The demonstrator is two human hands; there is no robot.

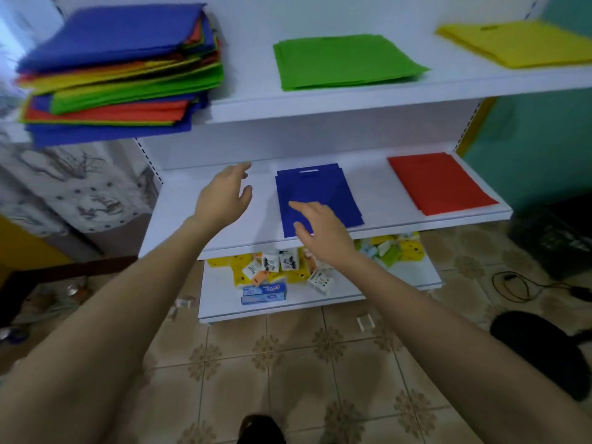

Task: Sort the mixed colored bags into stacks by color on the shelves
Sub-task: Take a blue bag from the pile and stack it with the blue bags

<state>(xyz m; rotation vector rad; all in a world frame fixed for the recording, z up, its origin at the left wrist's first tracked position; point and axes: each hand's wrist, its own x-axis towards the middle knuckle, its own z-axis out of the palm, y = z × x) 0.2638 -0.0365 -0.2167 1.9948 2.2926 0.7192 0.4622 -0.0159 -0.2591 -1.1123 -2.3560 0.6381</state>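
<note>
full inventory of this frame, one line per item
mixed bag pile: one, blue, red, yellow and green, top shelf left
green bag stack: one, green, top shelf middle
yellow bag stack: one, yellow, top shelf right
blue bag stack: one, blue, middle shelf centre
red bag stack: one, red, middle shelf right
small packets: many, mostly yellow and white, bottom shelf
shelves: three, white
cable: one, black, floor right
left hand: open, over middle shelf, left of blue stack
right hand: open, over blue stack's front edge
</note>
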